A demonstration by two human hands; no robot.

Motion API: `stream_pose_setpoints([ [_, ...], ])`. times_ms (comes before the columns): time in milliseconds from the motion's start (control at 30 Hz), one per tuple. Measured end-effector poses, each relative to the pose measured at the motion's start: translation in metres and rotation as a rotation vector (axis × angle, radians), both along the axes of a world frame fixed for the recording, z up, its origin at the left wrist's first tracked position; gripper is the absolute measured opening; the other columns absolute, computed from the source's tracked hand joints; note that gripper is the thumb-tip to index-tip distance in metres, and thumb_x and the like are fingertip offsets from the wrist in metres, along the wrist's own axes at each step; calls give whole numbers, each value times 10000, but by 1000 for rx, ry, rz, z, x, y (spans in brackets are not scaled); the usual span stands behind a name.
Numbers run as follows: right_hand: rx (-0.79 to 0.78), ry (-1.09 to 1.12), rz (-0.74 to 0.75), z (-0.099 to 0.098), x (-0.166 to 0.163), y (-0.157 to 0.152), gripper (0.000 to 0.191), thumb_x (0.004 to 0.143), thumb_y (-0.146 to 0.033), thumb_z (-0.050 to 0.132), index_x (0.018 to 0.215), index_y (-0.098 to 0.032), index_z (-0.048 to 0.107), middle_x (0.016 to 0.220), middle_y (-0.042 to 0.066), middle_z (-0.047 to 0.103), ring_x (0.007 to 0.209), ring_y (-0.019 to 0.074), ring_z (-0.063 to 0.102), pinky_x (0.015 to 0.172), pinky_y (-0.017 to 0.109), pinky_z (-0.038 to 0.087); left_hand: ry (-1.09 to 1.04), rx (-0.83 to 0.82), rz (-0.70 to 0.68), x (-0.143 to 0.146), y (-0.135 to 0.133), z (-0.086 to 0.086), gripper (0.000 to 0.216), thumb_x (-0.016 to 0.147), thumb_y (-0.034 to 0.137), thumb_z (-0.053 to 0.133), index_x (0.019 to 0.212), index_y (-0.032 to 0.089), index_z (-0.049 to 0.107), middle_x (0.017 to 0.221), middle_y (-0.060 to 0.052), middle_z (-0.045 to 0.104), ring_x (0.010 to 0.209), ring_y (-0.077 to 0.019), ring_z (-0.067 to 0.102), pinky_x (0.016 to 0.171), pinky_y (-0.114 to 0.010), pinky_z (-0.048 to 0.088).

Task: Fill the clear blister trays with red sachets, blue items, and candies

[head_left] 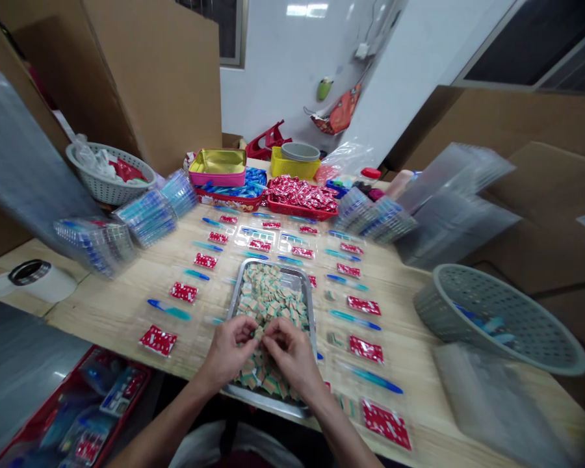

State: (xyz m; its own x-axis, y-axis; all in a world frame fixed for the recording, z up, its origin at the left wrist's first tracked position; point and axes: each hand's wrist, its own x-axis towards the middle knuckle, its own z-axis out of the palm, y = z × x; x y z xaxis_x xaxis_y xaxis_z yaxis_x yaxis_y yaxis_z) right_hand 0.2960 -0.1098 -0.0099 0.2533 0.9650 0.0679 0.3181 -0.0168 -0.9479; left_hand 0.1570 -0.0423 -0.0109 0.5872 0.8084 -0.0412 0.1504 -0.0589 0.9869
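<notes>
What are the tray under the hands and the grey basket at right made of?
The tray is probably shiny metal, perhaps steel: its silvery rim catches light. The basket looks like matte moulded plastic, given its even grey and regular holes.

We hold our bare left forearm (175, 419) and right forearm (341, 426) stretched forward and angled inward, our left hand (228, 349) and right hand (291, 352) nearly meeting at the fingertips, each with thumb and forefinger pinched close and the other fingers curled.
</notes>
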Motion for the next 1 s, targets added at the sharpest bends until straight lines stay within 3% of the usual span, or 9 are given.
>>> stream_pose_setpoints([
  [133,38,-230,50,4,0,2,278,717,-77,528,964,-203,555,824,10,579,717,162,554,648,268,436,140,398,-38,-3,1,3,349,680,22,459,959,165,613,928,-58,653,818,-171,609,744,-297,493],
  [233,58,-324,89,-2,-1,5,356,700,-34,502,1010,-199,556,908,40,622,819,189,565,732,303,442,170,489,-84,-7,2,0,434,670,2,446,1042,176,586,973,-55,649,860,-171,594,798,-304,477],
  [567,52,-449,77,-10,-2,5,294,717,-31,522,953,-201,562,856,19,636,803,196,565,750,325,390,282,339,-80,-11,4,-15,360,666,44,488,990,170,578,746,14,562,654,-132,525,626,-245,424],
  [1000,42,-487,44,-5,-4,-2,278,755,-77,544,998,-211,573,916,32,669,851,209,582,755,329,425,241,296,-57,-7,2,-17,310,687,58,513,962,181,585,747,17,558,655,-125,530,621,-234,421],
])
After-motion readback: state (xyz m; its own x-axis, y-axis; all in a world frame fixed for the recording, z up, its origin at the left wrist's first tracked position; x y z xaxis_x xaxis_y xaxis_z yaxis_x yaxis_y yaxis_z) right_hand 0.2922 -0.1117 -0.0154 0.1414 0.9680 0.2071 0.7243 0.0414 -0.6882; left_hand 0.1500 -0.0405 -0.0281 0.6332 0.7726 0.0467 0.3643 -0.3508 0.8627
